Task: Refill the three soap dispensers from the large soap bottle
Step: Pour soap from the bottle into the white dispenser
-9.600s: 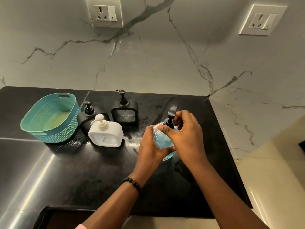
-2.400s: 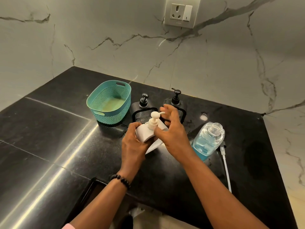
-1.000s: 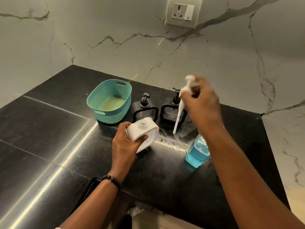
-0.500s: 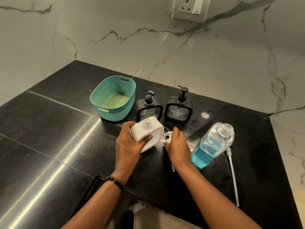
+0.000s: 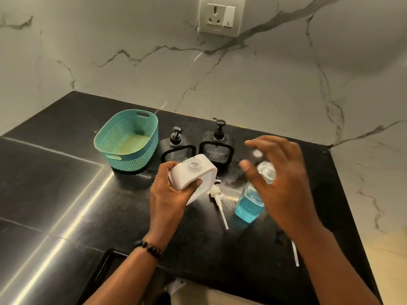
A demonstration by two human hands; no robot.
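Note:
My left hand point(image 5: 169, 194) grips the white square soap dispenser point(image 5: 195, 176), tilted, its neck uncapped. Its white pump point(image 5: 218, 201) lies on the black counter just right of it. The large clear soap bottle point(image 5: 250, 205) with blue liquid stands upright and uncapped. My right hand point(image 5: 279, 183) hovers over the bottle's top with spread fingers, holding nothing. Two black dispensers point(image 5: 178, 148) point(image 5: 217, 147) with their pumps on stand behind.
A teal perforated basket point(image 5: 130, 142) sits at the back left. A thin white pump tube point(image 5: 295, 254) lies near the counter's front right edge. The marble wall with a socket point(image 5: 221, 16) rises behind. A dark frame point(image 5: 103, 265) sits below the front edge.
My right hand laid the white pump down on the counter and moved right to above the large bottle. The left hand keeps holding the white dispenser.

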